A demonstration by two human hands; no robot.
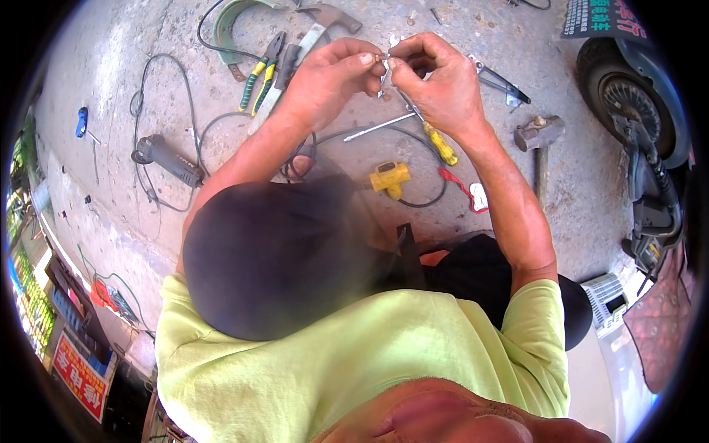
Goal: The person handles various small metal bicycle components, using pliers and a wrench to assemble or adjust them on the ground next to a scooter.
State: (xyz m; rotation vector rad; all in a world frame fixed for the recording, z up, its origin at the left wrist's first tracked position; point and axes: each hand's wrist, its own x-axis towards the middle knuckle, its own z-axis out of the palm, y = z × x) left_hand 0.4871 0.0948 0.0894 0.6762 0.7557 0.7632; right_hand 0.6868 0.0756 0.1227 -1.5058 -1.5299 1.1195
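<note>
My left hand (330,80) is closed, thumb and forefinger pinching a small brass-coloured piece (381,57). Fingertips of my right hand (441,80) press together at the other end of that piece; what exactly they hold is too small to tell. Behind the fingers shows a silver wrench (394,41), partly hidden; whether a hand touches it I cannot tell. A screwdriver with a yellow handle (441,143) lies just below my right hand, its shank reaching up beneath the fingers. Near it a thin metal rod (379,128) rests on the concrete.
Pliers (267,72) and a hammer (330,16) lie by my left forearm. Further left is a corded grinder-like power tool (168,159). A yellow plug (390,178) with black cable is near my knees. At right are a sledgehammer (540,133) and a scooter wheel (624,100).
</note>
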